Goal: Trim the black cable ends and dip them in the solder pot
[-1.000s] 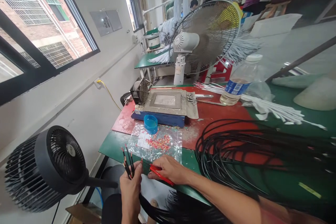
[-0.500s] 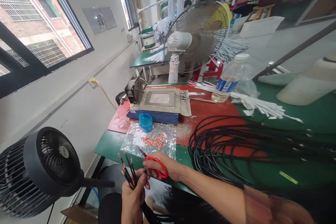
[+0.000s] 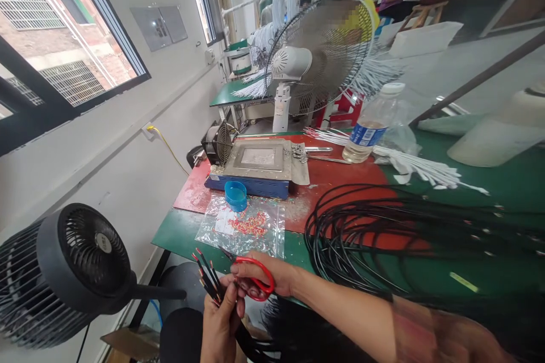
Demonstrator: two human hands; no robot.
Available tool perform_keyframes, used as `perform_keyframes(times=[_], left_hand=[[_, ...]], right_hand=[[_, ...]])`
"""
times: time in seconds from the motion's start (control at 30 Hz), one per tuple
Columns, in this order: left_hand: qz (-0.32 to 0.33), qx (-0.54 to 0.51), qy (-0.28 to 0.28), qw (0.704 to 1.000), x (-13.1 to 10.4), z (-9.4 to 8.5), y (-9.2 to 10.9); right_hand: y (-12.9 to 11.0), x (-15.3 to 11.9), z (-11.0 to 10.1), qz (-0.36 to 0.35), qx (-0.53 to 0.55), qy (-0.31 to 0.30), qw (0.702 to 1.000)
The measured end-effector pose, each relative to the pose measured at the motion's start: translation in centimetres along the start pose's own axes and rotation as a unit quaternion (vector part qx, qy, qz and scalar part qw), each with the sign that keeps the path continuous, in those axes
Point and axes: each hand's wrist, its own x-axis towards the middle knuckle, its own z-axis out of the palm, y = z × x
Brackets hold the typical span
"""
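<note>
My left hand (image 3: 222,317) is closed around a bundle of black cables (image 3: 208,281), whose stripped ends with red and pale inner wires point up and away from me. In my right hand (image 3: 255,275) is a pair of scissors (image 3: 269,283) with red handles, its dark blades pointing up and left past the cable ends. My right fingertips meet the left thumb at the bundle; what they pinch there is too small to make out. Beyond the hands, a clear plastic bag (image 3: 272,238) lies on the table with red and yellow wire scraps (image 3: 251,224) on it.
A blue cup (image 3: 235,197) stands before a blue-sided metal device (image 3: 255,186) with a small fan (image 3: 217,144). Coiled black cables (image 3: 336,238) cover the right side. Behind are a bottle (image 3: 366,136) and a large fan (image 3: 319,62). Another fan (image 3: 93,255) stands left.
Both hands have shifted slightly right and down, with the scissors and cables in them. The scissor blades now tilt lower toward the left. The camera view has moved a little.
</note>
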Motion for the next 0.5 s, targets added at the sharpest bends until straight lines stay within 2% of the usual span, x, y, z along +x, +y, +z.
perform_keyframes(times=[0.3, 0.5], left_hand=[[-0.006, 0.004, 0.003, 1.0, -0.13, 0.92, 0.29], [-0.006, 0.015, -0.001, 1.0, 0.13, 0.63, 0.11]], right_hand=[[0.03, 0.04, 0.26, -0.019, -0.009, 0.033, 0.999], [0.07, 0.01, 0.2, -0.033, -0.029, 0.004, 0.999]])
